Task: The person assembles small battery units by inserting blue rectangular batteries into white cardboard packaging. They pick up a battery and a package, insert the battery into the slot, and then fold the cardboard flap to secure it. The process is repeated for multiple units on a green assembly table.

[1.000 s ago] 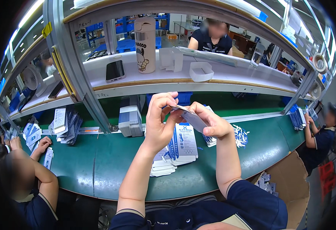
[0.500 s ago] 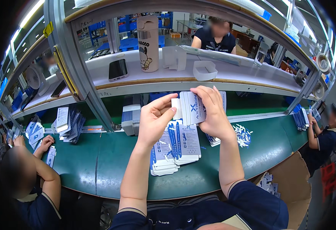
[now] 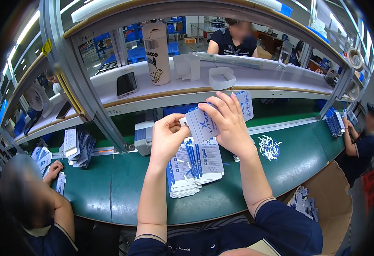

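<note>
Above the green bench I hold a flat white and blue printed carton (image 3: 199,131), tilted with its left end lower. My right hand (image 3: 231,126) is closed over its body, fingers across the upper edge and the thumb hidden behind. At the carton's left end, my left hand (image 3: 166,134) pinches a small white end flap (image 3: 183,122) between thumb and fingers. Below my hands lies a stack of flattened cartons (image 3: 211,161) in two overlapping rows, with several small paper scraps on top.
White and blue paper scraps (image 3: 269,147) are heaped to the right. A grey stack (image 3: 144,138) stands behind my left hand. The shelf (image 3: 182,88) holds a phone (image 3: 127,84) and a tumbler (image 3: 157,59). A cardboard box (image 3: 330,200) sits at lower right. Co-workers sit on both sides.
The carton has tilted, its left end dropping and its right end rising. My right hand has shifted its fingers over it, and my left hand has moved slightly left and down. The view has turned slightly.
</note>
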A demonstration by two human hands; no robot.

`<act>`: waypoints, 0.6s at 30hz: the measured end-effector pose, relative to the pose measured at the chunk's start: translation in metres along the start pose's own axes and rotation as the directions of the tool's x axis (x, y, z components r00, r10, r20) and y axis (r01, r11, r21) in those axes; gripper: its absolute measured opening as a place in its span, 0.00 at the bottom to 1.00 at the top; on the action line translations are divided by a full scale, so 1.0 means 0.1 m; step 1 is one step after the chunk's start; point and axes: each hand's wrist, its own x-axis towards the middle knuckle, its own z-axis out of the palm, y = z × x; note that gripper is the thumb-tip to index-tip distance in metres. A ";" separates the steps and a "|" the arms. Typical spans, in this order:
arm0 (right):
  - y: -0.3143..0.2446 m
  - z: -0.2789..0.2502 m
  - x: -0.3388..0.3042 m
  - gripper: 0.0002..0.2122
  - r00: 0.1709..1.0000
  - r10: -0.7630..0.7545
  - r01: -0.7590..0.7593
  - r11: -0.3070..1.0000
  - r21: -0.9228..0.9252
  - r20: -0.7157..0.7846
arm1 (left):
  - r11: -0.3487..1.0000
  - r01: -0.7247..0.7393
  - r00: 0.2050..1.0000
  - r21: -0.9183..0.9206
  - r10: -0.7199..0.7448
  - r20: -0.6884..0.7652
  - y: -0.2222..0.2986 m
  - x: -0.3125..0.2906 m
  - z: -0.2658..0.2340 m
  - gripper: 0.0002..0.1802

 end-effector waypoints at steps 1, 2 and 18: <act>0.01 0.01 0.00 0.32 1.000 0.001 -0.001 1.000 0.002 0.005 | 0.999 0.002 1.000 0.043 -0.002 0.015 -0.01 0.02 0.00 0.13; 0.03 0.00 0.00 0.32 1.000 0.017 -0.016 1.000 -0.016 0.026 | 0.996 0.003 1.000 0.087 -0.006 0.028 -0.03 0.03 0.00 0.13; 0.04 0.02 -0.05 0.37 0.996 0.014 -0.024 0.993 0.113 0.092 | 0.996 0.046 0.977 -0.074 -0.030 0.210 -0.17 0.13 -0.10 0.13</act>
